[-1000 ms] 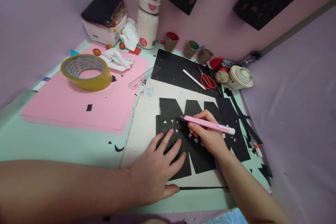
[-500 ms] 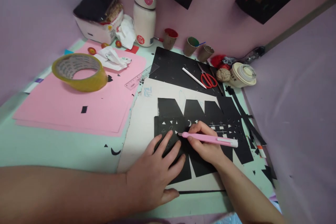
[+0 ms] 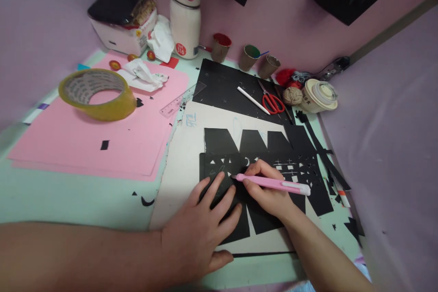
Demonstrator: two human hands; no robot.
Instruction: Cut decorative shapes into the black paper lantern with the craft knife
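A black paper piece (image 3: 219, 141) with tabs along its edges and small cut-out shapes lies on a white sheet (image 3: 178, 159). My left hand (image 3: 201, 223) rests on its lower left part, fingers spread. My right hand (image 3: 272, 191) grips a pink pen-shaped knife (image 3: 270, 182), whose tip touches the black paper beside a small triangular hole, just right of my left fingertips. Cut crescents, triangles and rectangles show across the paper's middle.
Pink sheets (image 3: 85, 146) and a yellow tape roll (image 3: 97, 96) are at left. Behind lie black paper (image 3: 219, 82), a white stick (image 3: 253, 100), red scissors (image 3: 273, 102) and a ruler (image 3: 181, 100). A bottle (image 3: 185, 23), several cups and twine (image 3: 292, 96) stand farther back.
The view has shifted slightly. Both hands keep nearly the same places on the black paper, with the pink knife still in my right hand.
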